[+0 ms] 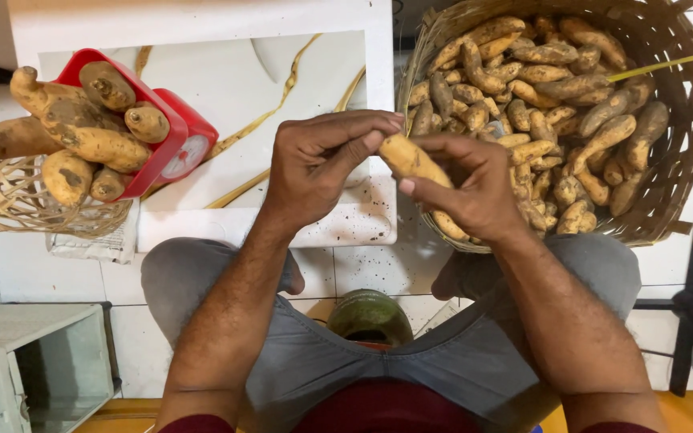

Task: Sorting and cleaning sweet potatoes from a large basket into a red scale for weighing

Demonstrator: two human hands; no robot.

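both hands hold one sweet potato [412,160] between them, just in front of the big woven basket [687,160]. the left hand [318,164] pinches its end, the right hand [471,188] has its grip closed around the middle.

tan tuber [411,160], slanted, soil-flecked

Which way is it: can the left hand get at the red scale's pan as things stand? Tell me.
Probably yes. The left hand lies near the red scale with bare white board between, though it shares a sweet potato with the right hand.
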